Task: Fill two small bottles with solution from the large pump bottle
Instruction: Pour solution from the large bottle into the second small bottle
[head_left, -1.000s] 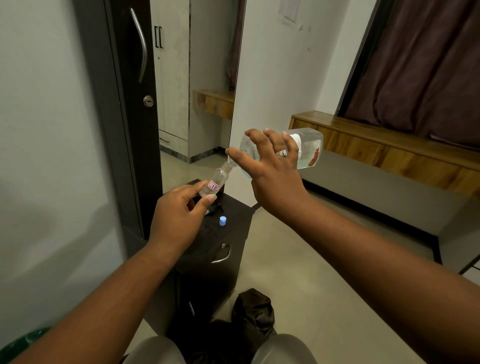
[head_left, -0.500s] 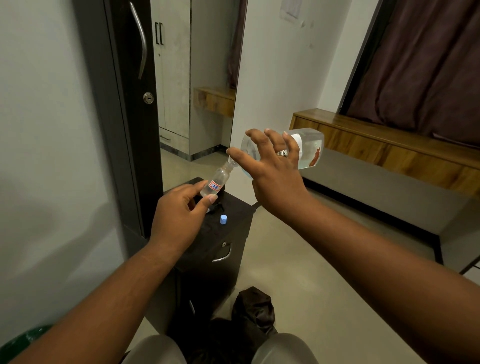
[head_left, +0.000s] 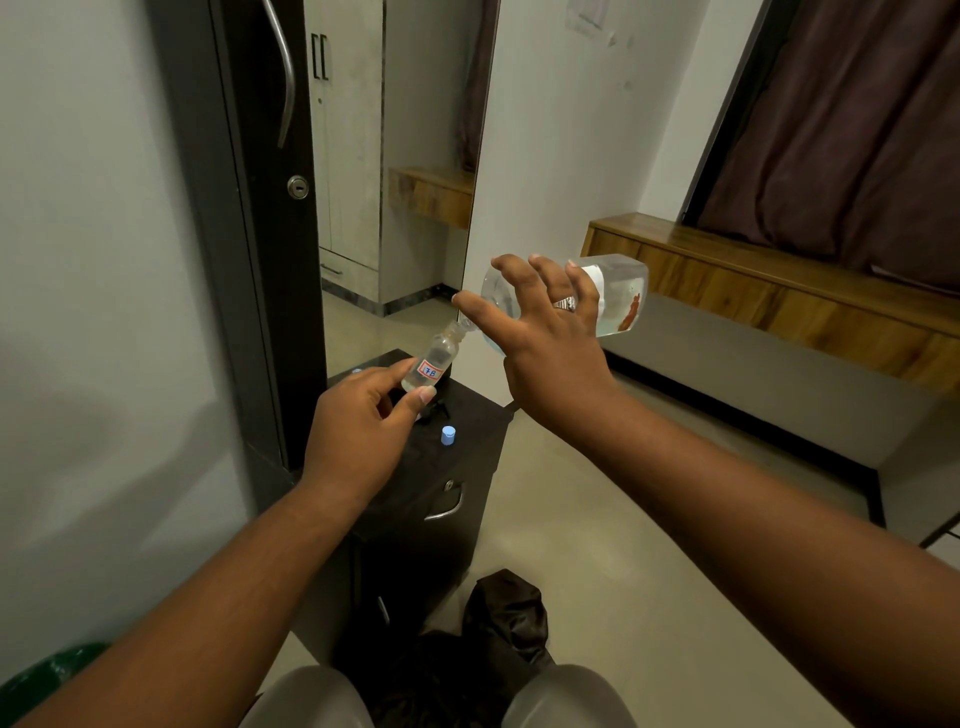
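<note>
My left hand (head_left: 358, 426) pinches a small clear bottle (head_left: 434, 361) with a red and white label, tilted with its open neck up to the right. My right hand (head_left: 545, 338) grips the large clear bottle (head_left: 618, 296), held almost on its side, with its mouth against the small bottle's neck. A little clear liquid lies in the bottom of the small bottle. A small blue cap (head_left: 448, 435) stands on the dark cabinet top (head_left: 467, 415) below my left hand. Another bit of blue (head_left: 356, 371) shows behind my left fingers. No second small bottle is in sight.
The dark cabinet with drawer handles (head_left: 441, 512) stands against a dark door frame (head_left: 244, 260). A black bag (head_left: 504, 618) lies on the floor by my knees. A wooden ledge (head_left: 779, 291) runs along the right wall under a brown curtain. A green object (head_left: 52, 675) sits at the lower left.
Both hands and both bottles have kept nearly the same pose; the large bottle stays tipped onto the small bottle's neck.
</note>
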